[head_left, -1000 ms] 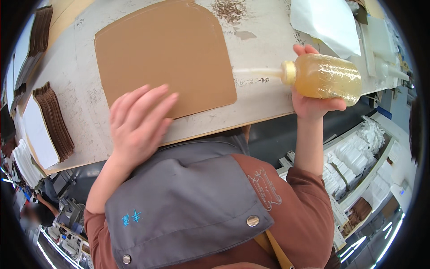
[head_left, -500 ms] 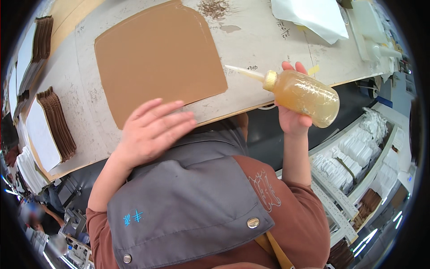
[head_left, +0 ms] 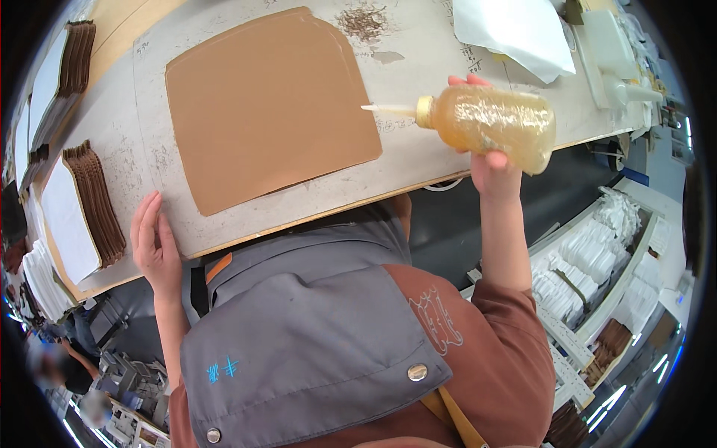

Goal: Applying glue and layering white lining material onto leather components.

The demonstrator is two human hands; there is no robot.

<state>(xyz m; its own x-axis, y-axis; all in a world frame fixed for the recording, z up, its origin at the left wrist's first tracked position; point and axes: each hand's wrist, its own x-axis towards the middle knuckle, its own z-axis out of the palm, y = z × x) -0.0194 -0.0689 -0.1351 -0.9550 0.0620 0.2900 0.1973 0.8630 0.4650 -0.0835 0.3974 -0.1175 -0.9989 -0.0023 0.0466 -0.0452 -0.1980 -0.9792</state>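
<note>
My right hand (head_left: 496, 166) grips a clear squeeze bottle (head_left: 497, 123) of amber liquid, likely glue. The bottle lies nearly level above the table, and its pale nozzle points left, the tip over the right edge of a brown sheet (head_left: 272, 112). This flat sheet has one curved far corner and rests on the grey work surface. My left hand (head_left: 155, 237) lies on the table's near edge, left of the sheet. Its fingers are stretched out and it holds nothing.
Stacks of brown pieces with white tops (head_left: 93, 201) stand at the table's left. White paper (head_left: 515, 33) lies at the far right, near a white plastic container (head_left: 609, 45). Right of me, a cart (head_left: 590, 261) holds white bundles. Another person (head_left: 67, 366) is at the lower left.
My left hand has moved left, off the sheet's near edge to the table edge. The bottle in my right hand has risen slightly and turned more level.
</note>
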